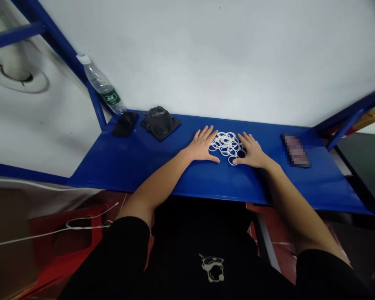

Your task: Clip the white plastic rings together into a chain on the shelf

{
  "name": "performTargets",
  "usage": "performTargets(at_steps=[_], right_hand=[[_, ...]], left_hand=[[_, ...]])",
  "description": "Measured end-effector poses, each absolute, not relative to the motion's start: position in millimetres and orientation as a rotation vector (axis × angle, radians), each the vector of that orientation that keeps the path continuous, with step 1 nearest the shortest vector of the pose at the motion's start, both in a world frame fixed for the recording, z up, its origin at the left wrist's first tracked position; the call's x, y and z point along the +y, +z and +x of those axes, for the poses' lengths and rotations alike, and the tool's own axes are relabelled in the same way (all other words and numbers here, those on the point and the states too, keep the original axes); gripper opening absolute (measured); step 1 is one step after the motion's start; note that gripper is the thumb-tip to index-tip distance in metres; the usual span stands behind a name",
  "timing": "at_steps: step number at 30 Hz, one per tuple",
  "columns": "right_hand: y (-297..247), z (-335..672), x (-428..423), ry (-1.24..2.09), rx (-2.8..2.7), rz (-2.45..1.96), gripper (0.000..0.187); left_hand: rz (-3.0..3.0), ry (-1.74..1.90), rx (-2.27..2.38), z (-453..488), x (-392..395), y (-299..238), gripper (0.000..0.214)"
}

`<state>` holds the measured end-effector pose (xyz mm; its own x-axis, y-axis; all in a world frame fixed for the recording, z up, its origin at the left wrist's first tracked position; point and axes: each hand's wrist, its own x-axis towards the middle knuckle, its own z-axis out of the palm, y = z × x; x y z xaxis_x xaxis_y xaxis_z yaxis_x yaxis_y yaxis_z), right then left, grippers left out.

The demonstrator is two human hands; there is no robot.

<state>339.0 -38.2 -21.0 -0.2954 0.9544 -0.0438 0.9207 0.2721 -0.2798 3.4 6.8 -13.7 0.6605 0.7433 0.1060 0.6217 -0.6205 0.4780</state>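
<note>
A loose heap of white rings (228, 143), several of them overlapping, lies on the blue shelf (212, 179). My left hand (203, 146) rests along the heap's left side, fingers spread and the index fingertip at the outermost rings. On the opposite side, my right hand (250, 152) is spread as well, its thumb touching a ring at the near edge and its fingertips by the right-hand rings. Neither hand grips anything. Part of the heap's right edge is hidden under my right hand.
Left on the shelf are a plastic water bottle (104, 87), a black phone-like object (125, 124) and a crumpled black bag (160, 123). A pixelated phone-shaped item (296, 151) lies to the right. Blue frame bars flank the shelf; a red stool (96, 241) stands below left.
</note>
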Motion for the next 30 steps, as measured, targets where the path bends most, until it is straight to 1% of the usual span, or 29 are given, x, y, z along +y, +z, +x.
performTargets(at_steps=[2, 6, 9, 11, 14, 18, 23, 28, 30], right_hand=[[-18, 325, -30, 0.368, -2.438, -1.735, 0.139], [-18, 299, -12, 0.316, -2.482, -1.623, 0.135], [-23, 281, 5, 0.304, -2.480, -1.537, 0.131], [-25, 269, 18, 0.297, -2.474, -1.472, 0.123], [-28, 249, 37, 0.274, -2.453, -1.446, 0.115], [-29, 221, 57, 0.262, -2.432, -1.426, 0.109], [-31, 202, 72, 0.314, -2.391, -1.377, 0.099], [-26, 213, 65, 0.368, -2.323, -1.240, 0.095], [-23, 224, 57, 0.359, -2.281, -1.218, 0.090]], left_hand=[[2.474, 0.398, 1.063, 4, 10, -13, 0.140], [2.480, 0.379, 1.056, 4, 15, -11, 0.133], [2.453, 0.421, 1.123, 0, 19, -14, 0.127], [2.399, 0.487, 1.218, -5, 24, -17, 0.112], [2.301, 0.602, 1.340, -16, 35, -24, 0.080], [2.232, 0.752, 1.475, -31, 51, -31, 0.062], [2.180, 0.767, 1.597, -40, 60, -36, 0.054], [2.200, 0.900, 1.541, -39, 62, -45, 0.051], [2.195, 0.963, 1.510, -38, 63, -48, 0.051]])
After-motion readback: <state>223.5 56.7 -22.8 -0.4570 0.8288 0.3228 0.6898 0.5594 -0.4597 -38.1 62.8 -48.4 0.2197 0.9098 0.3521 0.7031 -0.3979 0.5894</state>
